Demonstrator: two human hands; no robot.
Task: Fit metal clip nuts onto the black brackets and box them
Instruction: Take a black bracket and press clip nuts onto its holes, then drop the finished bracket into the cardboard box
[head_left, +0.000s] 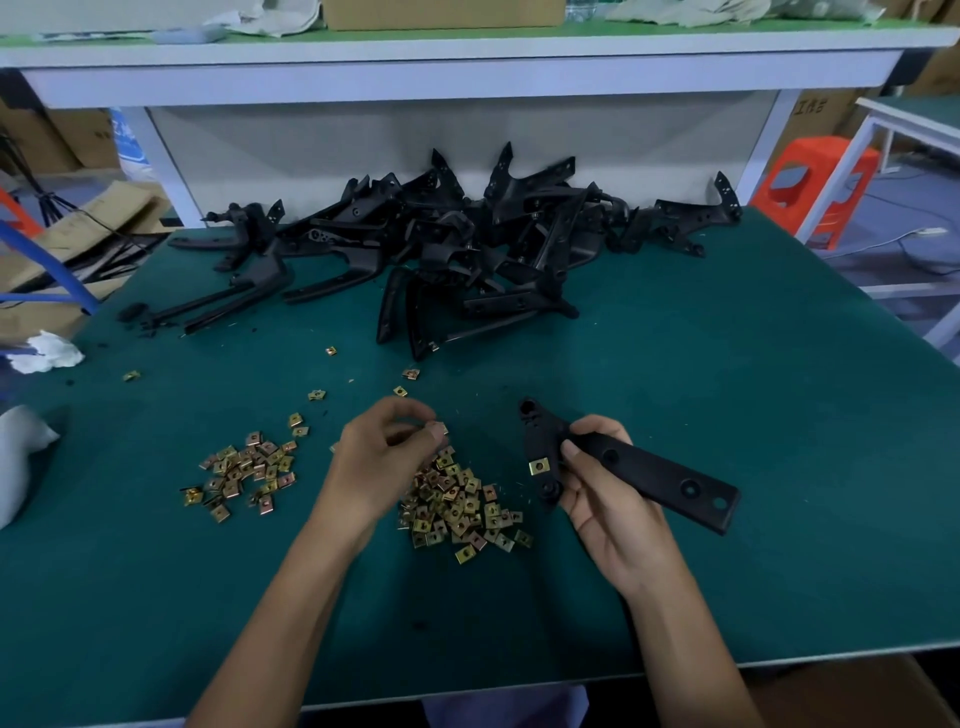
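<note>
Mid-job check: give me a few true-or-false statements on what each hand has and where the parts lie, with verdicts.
1. The right hand holds a black bracket. True.
2. That bracket carries no nut yet. False: one fitted clip nut sits on its edge.
3. The left hand lies flat and empty. False: its fingertips pinch a loose clip nut above the nut heap.
4. The bracket pile lies at the far side of the table. True.

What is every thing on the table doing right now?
Left hand: fingers curled over the middle nut pile, hold unclear.
Right hand: grips the black bracket.
Black bracket: held, one clip nut fitted.
Middle nut pile: loose on the mat.
Left nut pile: loose, scattered.
Bracket heap: jumbled at the back.
</note>
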